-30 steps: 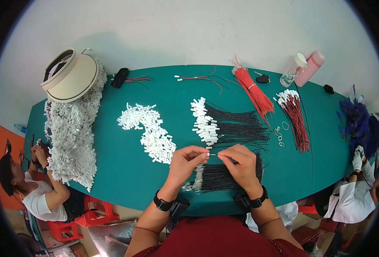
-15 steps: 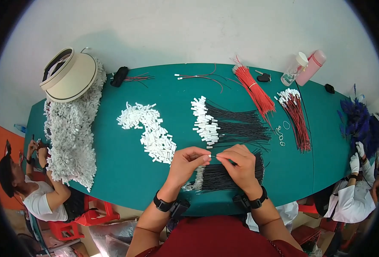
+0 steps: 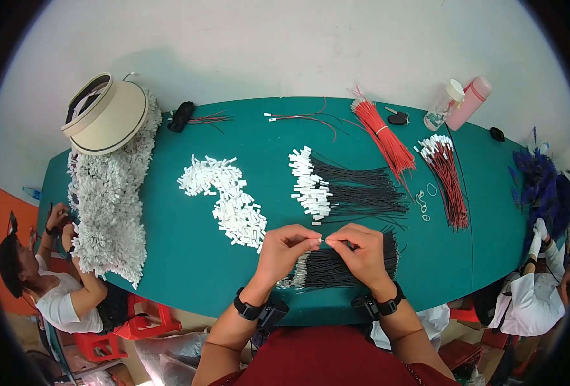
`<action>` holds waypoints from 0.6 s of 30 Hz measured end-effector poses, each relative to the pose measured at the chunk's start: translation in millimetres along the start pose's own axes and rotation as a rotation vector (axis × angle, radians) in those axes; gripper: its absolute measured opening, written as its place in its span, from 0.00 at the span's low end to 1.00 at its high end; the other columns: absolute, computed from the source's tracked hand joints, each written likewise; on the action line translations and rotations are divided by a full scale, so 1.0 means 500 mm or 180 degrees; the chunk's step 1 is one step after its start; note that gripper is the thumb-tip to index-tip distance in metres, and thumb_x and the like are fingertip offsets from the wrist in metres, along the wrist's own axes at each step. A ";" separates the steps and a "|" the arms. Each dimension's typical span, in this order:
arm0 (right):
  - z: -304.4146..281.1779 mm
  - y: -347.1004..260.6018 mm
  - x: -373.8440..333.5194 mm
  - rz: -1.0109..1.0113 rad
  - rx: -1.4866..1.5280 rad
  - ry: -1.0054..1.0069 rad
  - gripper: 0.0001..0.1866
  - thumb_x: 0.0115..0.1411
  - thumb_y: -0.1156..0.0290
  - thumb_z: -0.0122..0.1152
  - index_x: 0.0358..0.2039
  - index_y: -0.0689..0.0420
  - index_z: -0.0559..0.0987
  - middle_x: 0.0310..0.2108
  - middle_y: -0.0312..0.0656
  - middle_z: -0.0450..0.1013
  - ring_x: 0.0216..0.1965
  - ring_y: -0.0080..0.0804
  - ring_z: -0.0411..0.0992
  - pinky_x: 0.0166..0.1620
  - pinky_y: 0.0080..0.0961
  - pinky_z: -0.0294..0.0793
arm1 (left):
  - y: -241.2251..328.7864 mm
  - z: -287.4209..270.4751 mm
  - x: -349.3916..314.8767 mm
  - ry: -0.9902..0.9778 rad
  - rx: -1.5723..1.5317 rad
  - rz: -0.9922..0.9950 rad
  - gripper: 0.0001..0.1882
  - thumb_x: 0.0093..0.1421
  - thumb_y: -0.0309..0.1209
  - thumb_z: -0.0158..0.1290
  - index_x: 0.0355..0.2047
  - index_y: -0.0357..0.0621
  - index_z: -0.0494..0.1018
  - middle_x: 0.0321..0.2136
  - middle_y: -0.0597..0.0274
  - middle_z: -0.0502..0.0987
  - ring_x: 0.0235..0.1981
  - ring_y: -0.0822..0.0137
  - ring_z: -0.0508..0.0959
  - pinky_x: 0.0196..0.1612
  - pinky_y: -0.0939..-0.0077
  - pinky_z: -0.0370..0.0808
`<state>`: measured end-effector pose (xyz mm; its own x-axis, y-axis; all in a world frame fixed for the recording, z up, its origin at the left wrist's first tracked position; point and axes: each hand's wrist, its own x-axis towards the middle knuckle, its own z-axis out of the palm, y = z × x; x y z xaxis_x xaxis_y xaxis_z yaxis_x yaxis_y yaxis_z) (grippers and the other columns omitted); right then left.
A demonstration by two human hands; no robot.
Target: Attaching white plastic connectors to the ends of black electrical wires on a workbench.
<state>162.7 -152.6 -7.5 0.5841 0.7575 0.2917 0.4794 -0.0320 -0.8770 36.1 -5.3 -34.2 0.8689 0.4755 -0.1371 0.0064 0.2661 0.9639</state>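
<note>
Over the near middle of the table, the fingertips of my two hands almost meet. My left hand (image 3: 285,252) pinches a small white connector housing (image 3: 321,241), mostly hidden by the fingers. Opposite it, my right hand (image 3: 362,251) is closed in a pinch on a thin black wire, which hardly shows. Beneath both hands lies a bundle of black wires (image 3: 339,269) with metallic-looking ends on the left. Just beyond them rest black wires (image 3: 362,201) with white housings (image 3: 309,186) on their left ends. Loose white housings (image 3: 241,215) are heaped left of those.
Red wires (image 3: 381,135) and white-tipped dark red wires (image 3: 446,180) lie right, near rubber bands (image 3: 422,204). Keys (image 3: 398,117), a clear cup (image 3: 442,108) and a pink bottle (image 3: 470,103) stand behind. A visor (image 3: 114,119) tops a white heap (image 3: 108,212). People sit at both sides.
My fingertips have come closer together, and the white housing between them shows less. At the right, the co-worker's gloved hands have shifted slightly.
</note>
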 end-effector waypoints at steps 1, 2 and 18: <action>0.002 0.003 -0.001 -0.0029 -0.0012 0.0007 0.03 0.55 0.78 0.69 0.31 0.60 0.83 0.25 0.40 0.78 0.22 0.29 0.73 0.24 0.23 0.68 | -0.001 0.001 -0.001 -0.0027 0.0036 0.0003 0.05 0.61 0.18 0.60 0.37 0.33 0.82 0.33 0.58 0.83 0.36 0.70 0.83 0.42 0.79 0.81; 0.005 0.006 -0.002 -0.0057 -0.0024 0.0014 0.03 0.55 0.78 0.69 0.31 0.60 0.83 0.25 0.40 0.78 0.22 0.29 0.73 0.24 0.23 0.68 | -0.002 0.003 -0.002 -0.0054 0.0072 0.0005 0.05 0.61 0.18 0.59 0.37 0.33 0.82 0.33 0.58 0.83 0.36 0.70 0.83 0.42 0.79 0.81; -0.039 0.042 0.045 -0.0653 -0.1130 0.0115 0.06 0.53 0.76 0.70 0.33 0.59 0.84 0.29 0.41 0.79 0.30 0.36 0.75 0.33 0.29 0.72 | 0.052 -0.045 0.010 0.0788 0.1674 0.0347 0.08 0.56 0.23 0.64 0.38 0.42 0.83 0.37 0.62 0.84 0.36 0.70 0.82 0.38 0.77 0.77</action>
<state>198.7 -149.2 -12.1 0.4725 0.7483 0.4656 0.7808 -0.1105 -0.6149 29.6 22.7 -15.1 0.7375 0.6751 -0.0192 0.2231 -0.2167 0.9504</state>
